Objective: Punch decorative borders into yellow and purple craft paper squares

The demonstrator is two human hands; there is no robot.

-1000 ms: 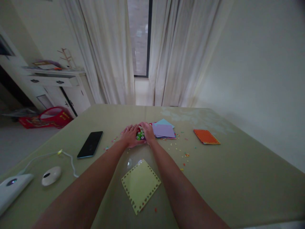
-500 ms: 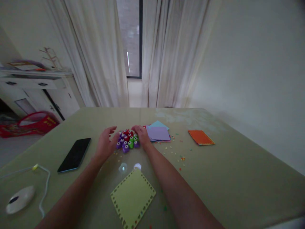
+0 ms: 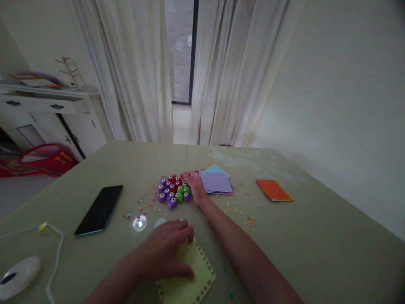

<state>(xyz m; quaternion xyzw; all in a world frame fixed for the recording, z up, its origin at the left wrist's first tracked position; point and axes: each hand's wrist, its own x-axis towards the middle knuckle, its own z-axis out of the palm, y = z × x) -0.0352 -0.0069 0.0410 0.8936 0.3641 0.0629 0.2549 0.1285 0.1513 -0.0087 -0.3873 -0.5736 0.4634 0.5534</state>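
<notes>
My left hand (image 3: 167, 251) is over a square sheet of yellow-green paper (image 3: 196, 274) with small shapes punched along its edges. Thumb and fingers are apart, and the hand hides the sheet's left part. Farther off, my right hand (image 3: 195, 185) rests at the right side of a cluster of small purple, red and green craft punches (image 3: 172, 190) with white round tops. Its fingers are stretched along the cluster and hold nothing I can see; whether they touch a punch I cannot tell. Right of that hand lies a stack of lilac and blue paper (image 3: 217, 182).
A black phone (image 3: 99, 210) lies left, with a white oval device (image 3: 20, 276) and pale cable (image 3: 57, 261) nearer me. An orange paper stack (image 3: 274, 190) is at right. Bits of confetti (image 3: 144, 207) are scattered on the table (image 3: 300, 253). Curtains hang behind.
My left hand has left the punches' left side and come back toward me onto the yellow-green sheet. Confetti left of the punches is now uncovered. My right hand has stayed beside the cluster.
</notes>
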